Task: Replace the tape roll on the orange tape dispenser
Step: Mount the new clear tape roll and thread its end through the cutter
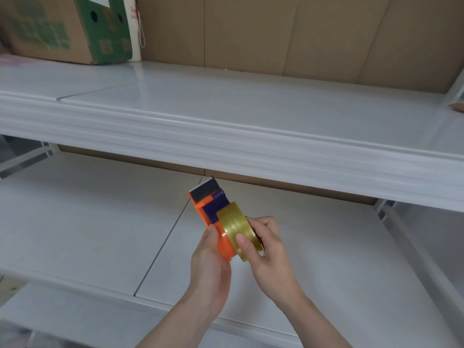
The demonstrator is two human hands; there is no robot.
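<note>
An orange tape dispenser (200,209) with dark purple parts and a blade end pointing away from me is held above the lower white shelf. My left hand (209,267) grips its orange body from the left and below. A yellowish clear tape roll (234,226) sits against the dispenser's right side. My right hand (266,247) holds this roll, thumb on its outer face and fingers behind it. Whether the roll is fully seated on the hub is hidden by the roll itself.
White metal shelves surround the hands: an upper shelf (226,116) ahead and a lower shelf (88,222) beneath. A brown and green cardboard box (62,28) stands at the upper shelf's far left. Flat cardboard sheets (276,33) line the back.
</note>
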